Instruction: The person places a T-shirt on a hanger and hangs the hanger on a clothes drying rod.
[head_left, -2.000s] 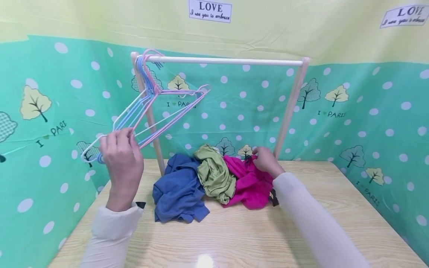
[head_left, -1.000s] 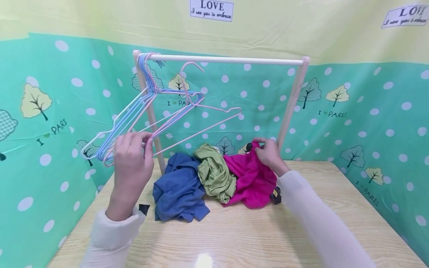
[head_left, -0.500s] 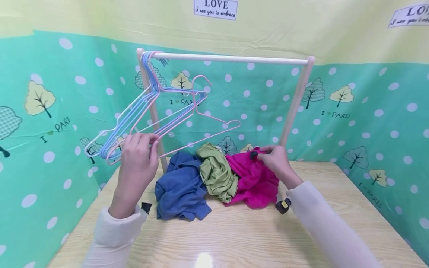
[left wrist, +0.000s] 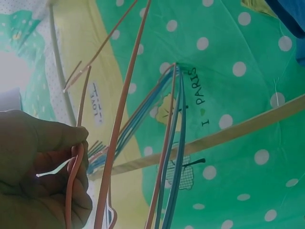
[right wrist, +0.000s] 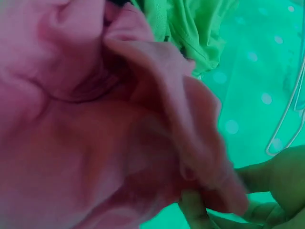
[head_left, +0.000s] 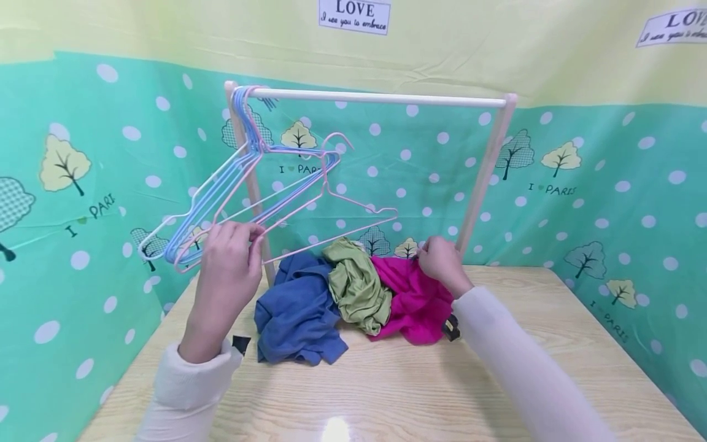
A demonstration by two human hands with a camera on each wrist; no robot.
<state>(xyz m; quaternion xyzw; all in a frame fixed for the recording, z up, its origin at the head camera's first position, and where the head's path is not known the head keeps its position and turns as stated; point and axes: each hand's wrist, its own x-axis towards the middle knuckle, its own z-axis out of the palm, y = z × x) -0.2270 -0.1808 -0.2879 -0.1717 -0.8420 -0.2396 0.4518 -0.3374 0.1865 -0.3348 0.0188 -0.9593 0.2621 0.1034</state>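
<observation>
My left hand (head_left: 226, 267) pinches the wire of a pink hanger (head_left: 353, 199) between thumb and fingers. This hanger's hook is free of the rail, and its far end reaches out to the right. In the left wrist view the thumb presses the pink wire close to the hook's neck. My right hand (head_left: 439, 261) is at the back right of a crumpled magenta garment (head_left: 414, 301). The right wrist view shows its fingers (right wrist: 193, 207) pinching an edge of that garment (right wrist: 119, 133), which fills most of the view.
Several blue, pink and white hangers (head_left: 248, 123) hang bunched at the left of a rack's white rail (head_left: 381, 97). Under it lie a blue garment (head_left: 298, 310) and a green garment (head_left: 356, 288) on the wooden table (head_left: 375, 393). A patterned curtain (head_left: 618, 147) encloses the back and sides.
My left hand has drawn a pink hanger off the rail and out to the right. The right hand has tugged at the magenta garment's edge, moved right, then back left.
</observation>
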